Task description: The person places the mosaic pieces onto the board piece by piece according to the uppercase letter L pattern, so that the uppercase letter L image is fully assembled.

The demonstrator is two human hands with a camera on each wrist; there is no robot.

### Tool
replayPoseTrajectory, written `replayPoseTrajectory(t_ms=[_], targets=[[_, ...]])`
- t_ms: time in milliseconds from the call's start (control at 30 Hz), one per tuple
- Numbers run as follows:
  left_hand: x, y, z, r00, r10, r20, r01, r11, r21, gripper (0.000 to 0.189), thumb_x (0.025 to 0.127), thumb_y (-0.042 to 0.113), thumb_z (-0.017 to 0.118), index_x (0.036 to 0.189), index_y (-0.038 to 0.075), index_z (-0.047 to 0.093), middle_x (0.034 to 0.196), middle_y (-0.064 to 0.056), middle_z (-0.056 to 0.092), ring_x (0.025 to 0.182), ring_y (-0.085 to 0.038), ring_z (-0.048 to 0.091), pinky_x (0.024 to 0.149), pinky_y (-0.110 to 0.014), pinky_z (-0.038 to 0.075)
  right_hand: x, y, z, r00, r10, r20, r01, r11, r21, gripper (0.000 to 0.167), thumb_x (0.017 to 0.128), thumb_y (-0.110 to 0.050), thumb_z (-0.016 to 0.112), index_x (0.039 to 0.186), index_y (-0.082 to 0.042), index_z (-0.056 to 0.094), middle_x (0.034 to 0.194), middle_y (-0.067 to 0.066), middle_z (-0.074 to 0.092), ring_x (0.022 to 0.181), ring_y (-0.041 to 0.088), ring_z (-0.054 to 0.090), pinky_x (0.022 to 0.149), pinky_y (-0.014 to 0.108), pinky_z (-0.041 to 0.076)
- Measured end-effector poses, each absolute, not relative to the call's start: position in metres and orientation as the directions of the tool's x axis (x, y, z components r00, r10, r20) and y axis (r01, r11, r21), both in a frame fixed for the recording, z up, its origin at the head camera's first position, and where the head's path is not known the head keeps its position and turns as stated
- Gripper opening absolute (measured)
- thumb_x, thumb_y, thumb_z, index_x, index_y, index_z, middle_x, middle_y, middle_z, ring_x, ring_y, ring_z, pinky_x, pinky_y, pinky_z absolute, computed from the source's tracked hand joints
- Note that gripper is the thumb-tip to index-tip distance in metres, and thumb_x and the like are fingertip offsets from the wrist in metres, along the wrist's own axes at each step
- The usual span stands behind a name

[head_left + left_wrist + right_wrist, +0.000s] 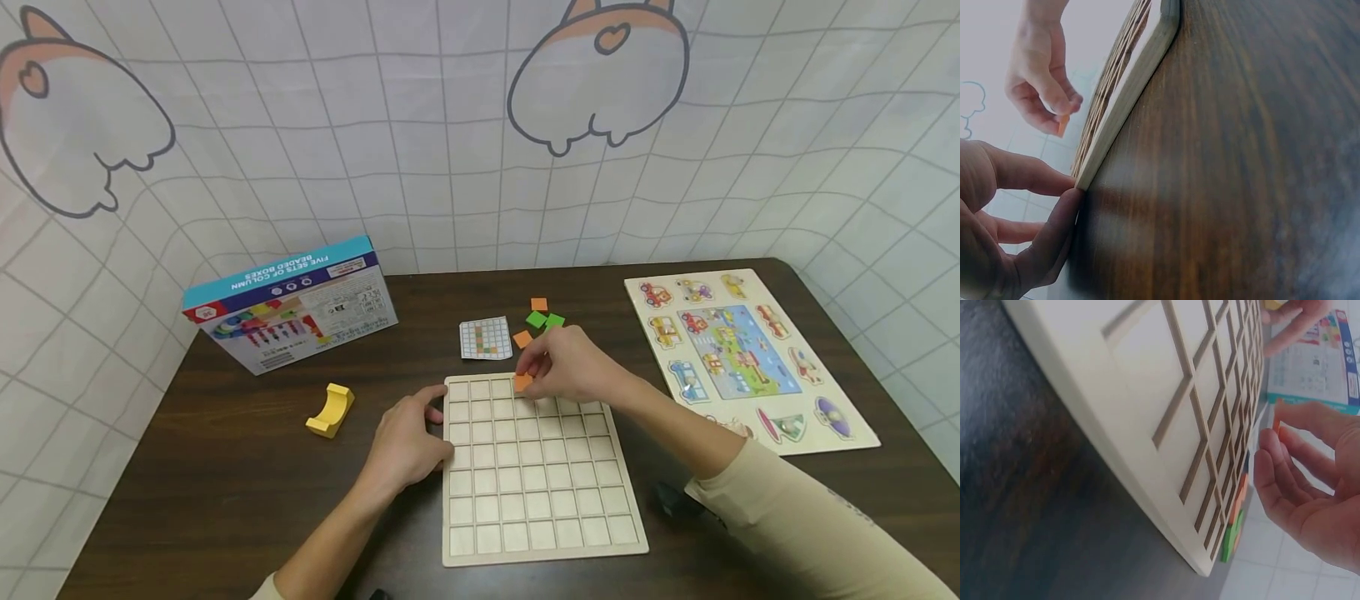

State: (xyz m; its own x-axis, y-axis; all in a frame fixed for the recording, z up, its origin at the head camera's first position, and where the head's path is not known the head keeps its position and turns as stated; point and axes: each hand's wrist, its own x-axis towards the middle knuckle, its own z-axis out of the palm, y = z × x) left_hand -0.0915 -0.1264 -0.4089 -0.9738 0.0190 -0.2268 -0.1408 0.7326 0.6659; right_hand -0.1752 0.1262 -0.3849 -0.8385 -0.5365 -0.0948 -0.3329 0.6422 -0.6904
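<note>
A pale wooden grid board (527, 479) lies on the dark table. My right hand (573, 367) pinches an orange square tile (522, 382) between thumb and fingers, over the board's far row of cells. In the right wrist view the tile (1277, 419) shows edge-on at the fingertips. My left hand (407, 437) rests against the board's left edge, thumb and fingers spread along it; the left wrist view shows its fingertips (1067, 200) right at the rim. Beyond the board lie loose orange tiles (538, 304) and green tiles (536, 319), beside a small pattern card (486, 338).
A box of beaded columns (300, 312) stands at the back left, with a yellow curved block (331, 411) in front of it. On the right lies a picture puzzle board (750, 358). A dark object (677, 502) sits beneath the right forearm. A grid-patterned curtain (450, 167) hangs behind the table.
</note>
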Motion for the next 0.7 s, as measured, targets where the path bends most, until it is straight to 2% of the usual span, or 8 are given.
replayPoseTrajectory(t_ms=[467, 700], targets=[[-0.092, -0.127, -0.409, -0.970, 0.019, -0.244, -0.156, 0.719, 0.677, 0.079, 0.069, -0.002, 0.078, 0.144, 0.010, 0.060, 0.101, -0.007, 0.065, 0.084, -0.024, 0.058, 0.060, -0.030, 0.045, -0.167, 0.114, -0.388, -0.831, -0.545, -0.112, -0.323, 0.638, -0.699, 0.019, 0.074, -0.008, 0.088, 0.090, -0.009, 0.078, 0.080, -0.003, 0.070, 0.073, 0.011, 0.063, 0.071, 0.029, 0.056], [-0.092, -0.126, -0.409, -0.968, 0.011, -0.252, -0.168, 0.718, 0.675, 0.078, 0.069, -0.002, 0.079, 0.144, 0.010, 0.060, 0.101, -0.007, 0.065, 0.086, -0.024, 0.058, 0.060, -0.030, 0.046, -0.163, 0.109, -0.387, -0.827, -0.552, -0.105, -0.354, 0.657, -0.665, 0.017, 0.075, -0.008, 0.087, 0.090, -0.009, 0.078, 0.079, -0.003, 0.069, 0.071, 0.010, 0.063, 0.070, 0.028, 0.055]])
